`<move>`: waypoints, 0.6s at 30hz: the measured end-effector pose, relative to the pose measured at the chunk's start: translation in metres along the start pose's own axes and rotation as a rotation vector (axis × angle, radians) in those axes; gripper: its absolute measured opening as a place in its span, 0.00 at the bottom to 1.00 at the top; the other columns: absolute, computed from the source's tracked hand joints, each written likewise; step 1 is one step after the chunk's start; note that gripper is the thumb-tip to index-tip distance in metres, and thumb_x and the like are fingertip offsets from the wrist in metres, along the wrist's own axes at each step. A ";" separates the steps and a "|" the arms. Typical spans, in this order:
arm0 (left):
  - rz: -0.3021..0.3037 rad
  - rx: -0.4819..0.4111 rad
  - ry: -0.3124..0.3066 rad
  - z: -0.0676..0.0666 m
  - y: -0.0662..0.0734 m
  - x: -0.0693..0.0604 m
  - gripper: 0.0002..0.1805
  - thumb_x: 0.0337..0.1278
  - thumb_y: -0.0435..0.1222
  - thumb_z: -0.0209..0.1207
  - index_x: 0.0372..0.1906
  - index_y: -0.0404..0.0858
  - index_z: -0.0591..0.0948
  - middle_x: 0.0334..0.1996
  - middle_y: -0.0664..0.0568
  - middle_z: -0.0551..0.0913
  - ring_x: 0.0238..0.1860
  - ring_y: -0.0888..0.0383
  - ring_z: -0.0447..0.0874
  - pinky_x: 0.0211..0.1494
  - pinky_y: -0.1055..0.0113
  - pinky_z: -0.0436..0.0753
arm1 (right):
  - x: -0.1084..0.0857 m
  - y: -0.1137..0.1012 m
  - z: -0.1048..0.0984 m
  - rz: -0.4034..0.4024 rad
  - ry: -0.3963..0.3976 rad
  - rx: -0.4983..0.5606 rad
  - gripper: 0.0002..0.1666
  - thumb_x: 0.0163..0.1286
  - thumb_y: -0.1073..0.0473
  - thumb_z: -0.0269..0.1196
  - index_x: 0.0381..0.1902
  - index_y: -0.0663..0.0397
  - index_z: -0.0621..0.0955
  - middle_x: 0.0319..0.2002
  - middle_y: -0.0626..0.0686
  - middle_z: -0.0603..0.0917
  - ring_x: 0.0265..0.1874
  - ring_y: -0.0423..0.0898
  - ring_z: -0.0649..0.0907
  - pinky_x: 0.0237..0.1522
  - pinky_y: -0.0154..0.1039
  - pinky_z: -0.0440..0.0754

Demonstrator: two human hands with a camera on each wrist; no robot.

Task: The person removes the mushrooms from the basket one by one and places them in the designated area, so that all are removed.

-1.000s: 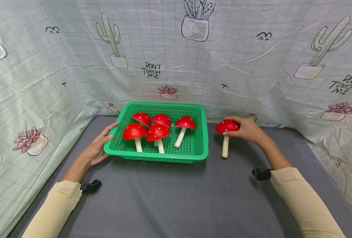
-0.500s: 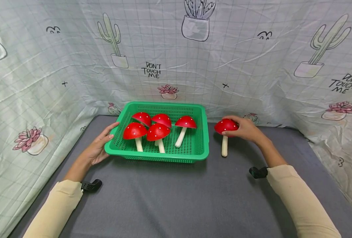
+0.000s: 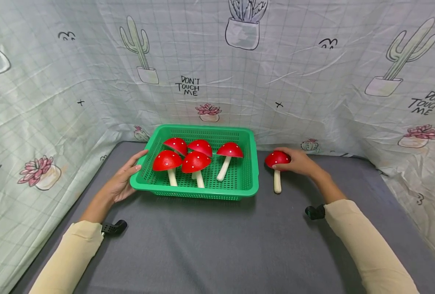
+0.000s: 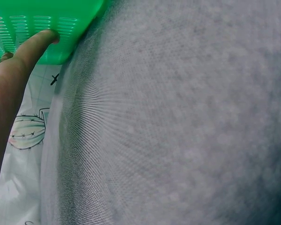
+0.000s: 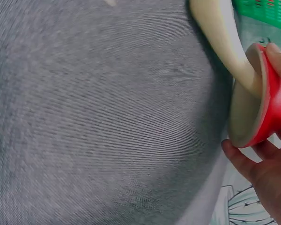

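Note:
My right hand (image 3: 300, 162) holds a toy mushroom (image 3: 272, 158) by its red, white-dotted cap, to the right of the green basket (image 3: 203, 190). In the right wrist view, the fingers and thumb are around the cap (image 5: 274, 105), and the pale stem (image 5: 220, 37) lies along the grey cloth. My left hand (image 3: 121, 183) rests against the basket's left end. In the left wrist view, an extended finger (image 4: 37, 46) touches the basket's slotted outer wall (image 4: 68, 23). Several similar mushrooms lie inside the basket, among them one mushroom (image 3: 230, 150) apart on the right.
A grey cloth (image 3: 210, 237) covers the table. Behind it and at both sides hangs a pale curtain (image 3: 294, 77) printed with cacti and lettering. Each wrist carries a small black camera, one a left camera (image 3: 115, 228) and the other a right camera (image 3: 314, 212).
My right hand and forearm have shifted slightly left, and the held mushroom has moved a little toward the basket. The left hand and the basket stay in place.

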State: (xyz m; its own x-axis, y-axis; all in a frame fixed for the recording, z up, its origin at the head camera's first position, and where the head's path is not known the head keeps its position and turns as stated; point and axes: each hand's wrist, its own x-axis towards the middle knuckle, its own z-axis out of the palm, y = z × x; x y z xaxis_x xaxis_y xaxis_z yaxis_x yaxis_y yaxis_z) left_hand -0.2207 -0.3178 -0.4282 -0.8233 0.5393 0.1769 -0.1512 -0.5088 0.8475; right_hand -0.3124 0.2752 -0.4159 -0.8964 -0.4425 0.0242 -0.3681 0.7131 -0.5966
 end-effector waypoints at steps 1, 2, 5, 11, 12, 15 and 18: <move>-0.003 0.004 0.001 0.000 0.000 0.000 0.30 0.83 0.28 0.32 0.81 0.52 0.51 0.65 0.44 0.71 0.51 0.48 0.87 0.52 0.55 0.86 | 0.000 0.001 0.001 0.000 -0.009 0.004 0.39 0.67 0.50 0.70 0.70 0.58 0.72 0.60 0.66 0.79 0.53 0.62 0.80 0.52 0.56 0.83; -0.004 0.006 0.002 0.000 0.000 0.000 0.30 0.83 0.28 0.32 0.81 0.52 0.51 0.65 0.45 0.71 0.51 0.48 0.87 0.52 0.54 0.86 | 0.000 0.001 0.002 0.002 -0.016 0.008 0.39 0.67 0.50 0.70 0.71 0.58 0.72 0.61 0.66 0.79 0.53 0.62 0.80 0.53 0.56 0.82; -0.003 0.006 0.000 0.000 0.000 0.001 0.30 0.83 0.28 0.33 0.81 0.52 0.52 0.65 0.44 0.72 0.50 0.48 0.88 0.51 0.54 0.86 | -0.001 0.002 0.002 0.012 -0.028 0.032 0.40 0.67 0.50 0.70 0.71 0.58 0.70 0.62 0.67 0.77 0.54 0.63 0.79 0.54 0.58 0.82; 0.007 0.017 -0.001 0.001 0.001 0.002 0.30 0.83 0.29 0.32 0.81 0.51 0.50 0.64 0.45 0.71 0.49 0.49 0.88 0.50 0.57 0.87 | -0.003 0.007 0.003 0.037 -0.036 0.067 0.41 0.67 0.54 0.72 0.73 0.54 0.69 0.64 0.65 0.75 0.58 0.62 0.76 0.57 0.59 0.80; 0.006 0.016 -0.003 0.001 0.001 0.002 0.30 0.83 0.29 0.32 0.81 0.51 0.50 0.65 0.45 0.71 0.49 0.49 0.88 0.50 0.57 0.87 | -0.004 0.007 0.003 0.032 -0.040 0.071 0.41 0.66 0.54 0.72 0.73 0.54 0.68 0.64 0.65 0.75 0.58 0.63 0.76 0.57 0.59 0.80; -0.001 0.012 0.000 0.002 0.001 0.001 0.30 0.83 0.29 0.32 0.81 0.51 0.50 0.65 0.45 0.72 0.50 0.49 0.88 0.51 0.56 0.87 | -0.005 0.008 0.005 0.025 -0.047 0.080 0.42 0.66 0.53 0.72 0.73 0.55 0.68 0.64 0.65 0.74 0.59 0.63 0.76 0.58 0.60 0.80; -0.003 0.012 0.006 0.003 0.001 0.001 0.30 0.83 0.29 0.32 0.81 0.51 0.50 0.65 0.45 0.71 0.51 0.49 0.87 0.52 0.56 0.87 | -0.006 0.007 0.007 0.032 -0.047 0.095 0.42 0.66 0.53 0.72 0.73 0.55 0.68 0.65 0.66 0.73 0.60 0.64 0.75 0.59 0.60 0.79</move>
State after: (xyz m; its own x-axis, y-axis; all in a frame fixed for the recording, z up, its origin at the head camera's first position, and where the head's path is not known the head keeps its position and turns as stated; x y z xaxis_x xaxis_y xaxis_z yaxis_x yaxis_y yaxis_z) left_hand -0.2198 -0.3161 -0.4262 -0.8259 0.5372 0.1712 -0.1472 -0.4986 0.8543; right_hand -0.3080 0.2793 -0.4257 -0.8942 -0.4465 -0.0324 -0.3123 0.6739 -0.6696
